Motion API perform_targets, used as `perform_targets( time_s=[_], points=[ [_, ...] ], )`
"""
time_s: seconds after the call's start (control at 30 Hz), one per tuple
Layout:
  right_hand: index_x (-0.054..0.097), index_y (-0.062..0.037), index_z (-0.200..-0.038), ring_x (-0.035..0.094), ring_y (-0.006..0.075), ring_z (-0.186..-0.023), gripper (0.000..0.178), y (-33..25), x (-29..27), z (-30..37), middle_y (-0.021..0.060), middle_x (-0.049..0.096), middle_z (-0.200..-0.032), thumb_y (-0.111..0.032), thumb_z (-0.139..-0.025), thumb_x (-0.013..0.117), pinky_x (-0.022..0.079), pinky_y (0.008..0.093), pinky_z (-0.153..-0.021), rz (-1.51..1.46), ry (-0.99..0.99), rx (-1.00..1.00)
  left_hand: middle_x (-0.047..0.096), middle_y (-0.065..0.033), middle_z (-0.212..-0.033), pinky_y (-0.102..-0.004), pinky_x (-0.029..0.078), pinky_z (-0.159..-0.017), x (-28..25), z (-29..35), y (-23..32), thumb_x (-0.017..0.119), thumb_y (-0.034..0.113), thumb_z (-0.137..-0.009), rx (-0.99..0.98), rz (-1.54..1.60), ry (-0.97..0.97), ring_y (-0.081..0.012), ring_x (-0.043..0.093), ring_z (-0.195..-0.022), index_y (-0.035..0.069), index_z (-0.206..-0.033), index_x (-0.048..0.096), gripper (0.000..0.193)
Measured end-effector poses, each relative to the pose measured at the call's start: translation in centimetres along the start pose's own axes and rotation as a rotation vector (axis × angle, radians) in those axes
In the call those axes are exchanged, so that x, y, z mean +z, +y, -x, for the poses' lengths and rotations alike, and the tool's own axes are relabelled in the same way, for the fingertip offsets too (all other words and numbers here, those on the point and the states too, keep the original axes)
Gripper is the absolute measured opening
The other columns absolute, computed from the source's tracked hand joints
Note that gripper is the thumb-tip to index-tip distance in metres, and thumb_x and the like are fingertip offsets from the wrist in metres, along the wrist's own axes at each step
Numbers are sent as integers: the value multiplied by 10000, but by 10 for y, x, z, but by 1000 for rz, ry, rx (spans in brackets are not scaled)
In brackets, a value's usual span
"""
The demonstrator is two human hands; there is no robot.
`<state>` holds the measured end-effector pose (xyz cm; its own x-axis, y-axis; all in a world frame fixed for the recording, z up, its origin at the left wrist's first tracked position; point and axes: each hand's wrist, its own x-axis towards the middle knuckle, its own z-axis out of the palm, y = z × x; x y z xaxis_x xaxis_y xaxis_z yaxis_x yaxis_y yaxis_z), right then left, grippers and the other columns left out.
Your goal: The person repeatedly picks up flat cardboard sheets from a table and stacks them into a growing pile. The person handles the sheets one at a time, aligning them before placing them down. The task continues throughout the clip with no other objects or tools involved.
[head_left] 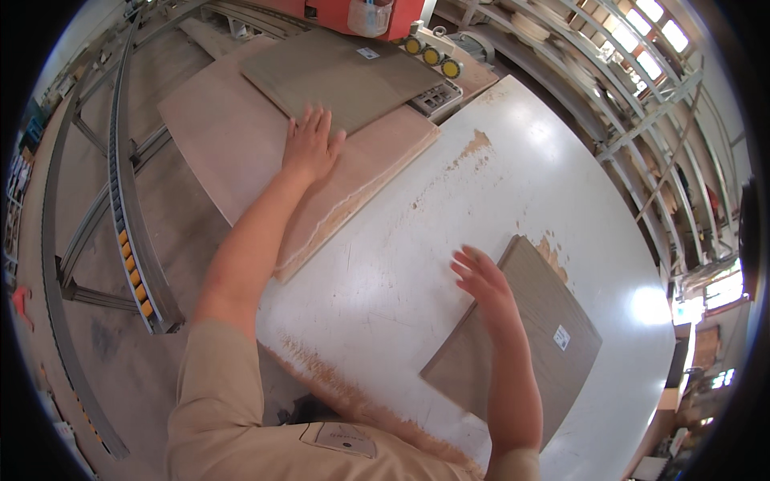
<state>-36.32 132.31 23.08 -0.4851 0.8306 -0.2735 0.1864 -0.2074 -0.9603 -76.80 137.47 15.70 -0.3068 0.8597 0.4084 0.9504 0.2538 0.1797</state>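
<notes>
My left hand (311,146) reaches forward with fingers spread, its fingertips at the near edge of a grey-brown wood-grain panel (337,76). That panel lies flat on a pinkish board (212,116) with a worn, chipped front edge, and a small white label is stuck on it. Nothing is held in my right hand (484,276); its fingers are apart and slightly blurred. It hovers by the left edge of a second wood-grain panel (553,293), which lies on the white table and also bears a white label (561,337). My right forearm covers part of this panel.
The white table (377,297) has worn brown patches. Beyond the far panel stands a red machine (325,10) with yellow round knobs (431,56) and a keypad (437,98). A roller conveyor rail (128,248) runs along the left. Metal racks (642,132) stand at the right.
</notes>
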Motion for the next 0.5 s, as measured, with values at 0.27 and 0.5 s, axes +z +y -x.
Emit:
perform_targets(
  time_s=[0.27, 0.5],
  points=[
    [372, 7, -1409, 557, 263, -1148, 539, 15, 53, -156, 167, 508, -1330, -251, -968, 543, 480, 417, -957, -564, 194, 132, 332, -186, -1522, -444, 226, -1170, -22, 66, 66, 456, 447, -971, 342, 193, -244, -330, 283, -1425, -5, -1431, 381, 650],
    [413, -45, -1344, 576, 277, -1103, 454, 33, 59, -128, 116, 543, -1245, -102, -921, 569, 499, 438, -963, -900, 225, 39, 351, -191, -1505, -445, 286, -1136, -40, 98, 82, 563, 365, -941, 325, 806, -201, -358, 319, -1399, 98, -1422, 420, 568]
  ],
)
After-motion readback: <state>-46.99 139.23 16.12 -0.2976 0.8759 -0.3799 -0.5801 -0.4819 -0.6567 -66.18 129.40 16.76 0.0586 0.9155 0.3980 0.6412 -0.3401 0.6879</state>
